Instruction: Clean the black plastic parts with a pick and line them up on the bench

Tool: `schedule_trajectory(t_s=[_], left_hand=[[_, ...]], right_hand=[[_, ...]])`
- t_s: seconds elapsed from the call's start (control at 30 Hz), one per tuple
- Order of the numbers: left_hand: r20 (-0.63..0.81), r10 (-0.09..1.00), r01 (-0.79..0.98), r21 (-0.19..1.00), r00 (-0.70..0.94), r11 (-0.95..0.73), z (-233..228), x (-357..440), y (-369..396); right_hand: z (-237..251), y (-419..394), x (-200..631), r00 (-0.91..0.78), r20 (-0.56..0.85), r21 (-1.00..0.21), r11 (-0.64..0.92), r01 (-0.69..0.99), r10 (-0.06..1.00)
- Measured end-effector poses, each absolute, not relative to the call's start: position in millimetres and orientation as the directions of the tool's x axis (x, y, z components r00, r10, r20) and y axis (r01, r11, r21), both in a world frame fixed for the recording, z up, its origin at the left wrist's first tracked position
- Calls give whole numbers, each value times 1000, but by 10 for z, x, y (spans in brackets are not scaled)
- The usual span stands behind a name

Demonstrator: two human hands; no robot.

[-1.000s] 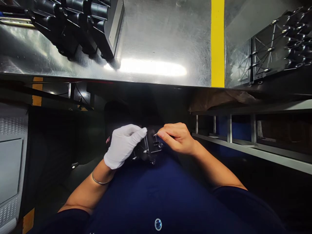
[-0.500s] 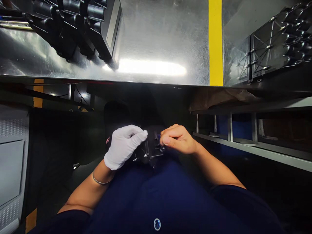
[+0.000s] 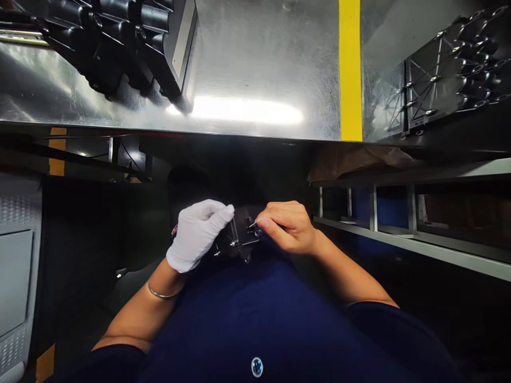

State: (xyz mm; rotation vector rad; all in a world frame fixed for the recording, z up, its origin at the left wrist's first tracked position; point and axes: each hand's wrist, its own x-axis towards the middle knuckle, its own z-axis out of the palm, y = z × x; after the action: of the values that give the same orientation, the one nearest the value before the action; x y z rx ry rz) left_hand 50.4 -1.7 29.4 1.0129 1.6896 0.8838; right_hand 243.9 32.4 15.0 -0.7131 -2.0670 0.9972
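My left hand [image 3: 198,232], in a white glove, pinches the left edge of a small black moulded part [image 3: 242,226] with ribs and shiny bosses. The part is held above my lap, close to my dark blue shirt. From the right, my bare right hand [image 3: 288,226] reaches to the part's side with thumb and forefinger pressed together. A thin, pale metallic sliver [image 3: 253,224] sticks out of that pinch and points at the part near a round boss. Its far end is too small to make out.
Ahead is a metal tabletop [image 3: 263,64] with a yellow stripe [image 3: 350,69]. Black moulded parts [image 3: 131,42] stand on it at the left, and another ribbed black part [image 3: 435,80] lies at the right. Below on the right runs a metal frame [image 3: 399,239]. A grey panel [image 3: 16,276] is at the left.
The black part now faces me more clearly, and both hands have shifted slightly left and up. My right hand's fingertips have moved to the part's edge, with the thin sliver now showing.
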Motion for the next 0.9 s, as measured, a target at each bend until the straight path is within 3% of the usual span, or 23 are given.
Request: schedule_trajectory(t_s=[0.17, 0.3, 0.4, 0.6, 0.9], left_hand=[[-371, 907, 198, 891, -198, 408, 274, 502, -29], [-375, 918, 165, 905, -130, 393, 262, 493, -51], [-317, 944, 148, 933, -95, 329, 268, 465, -51], [-225, 972, 217, 948, -60, 233, 286, 416, -17], [-251, 962, 224, 937, -109, 270, 218, 458, -42]], right_hand=[[163, 353, 2460, -648, 307, -869, 483, 107, 697], [183, 409, 2533, -786, 143, -961, 273, 33, 602], [192, 430, 2570, -843, 128, -988, 137, -64, 522], [200, 398, 2478, -769, 259, -879, 473, 63, 584], [166, 358, 2469, -761, 251, -836, 530, 141, 598]])
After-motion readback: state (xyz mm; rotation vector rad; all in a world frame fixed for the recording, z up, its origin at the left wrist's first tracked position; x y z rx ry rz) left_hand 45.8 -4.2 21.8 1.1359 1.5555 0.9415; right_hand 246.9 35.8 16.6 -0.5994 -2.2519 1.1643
